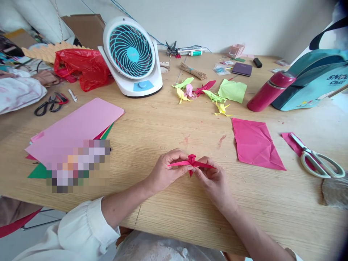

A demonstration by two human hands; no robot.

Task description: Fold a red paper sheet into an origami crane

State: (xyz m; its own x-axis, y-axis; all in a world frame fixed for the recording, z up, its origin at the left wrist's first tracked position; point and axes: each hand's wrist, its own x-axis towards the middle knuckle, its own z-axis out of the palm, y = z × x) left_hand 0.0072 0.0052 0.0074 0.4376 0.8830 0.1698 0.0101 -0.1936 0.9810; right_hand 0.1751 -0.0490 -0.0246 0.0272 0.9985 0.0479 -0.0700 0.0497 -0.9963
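Between my two hands, just above the table near its front, is a folded red paper crane (191, 161) with its narrow wings stretched out to both sides. My left hand (172, 166) pinches the crane's left wing close to the body, thumb in front. The right wing sits between the thumb and curled fingers of my right hand (212, 175). Both thumbs almost meet at the crane's middle, covering part of it. To the right of my right hand lies a creased pink paper square (257, 144).
White-handled scissors (322, 159) rest on a pink paper scrap at right. Several small folded paper cranes (185, 95) lie farther back, near a red flask (269, 92). A white fan (132, 54) stands behind a stack of coloured paper (81, 123); pliers (51, 104) lie left.
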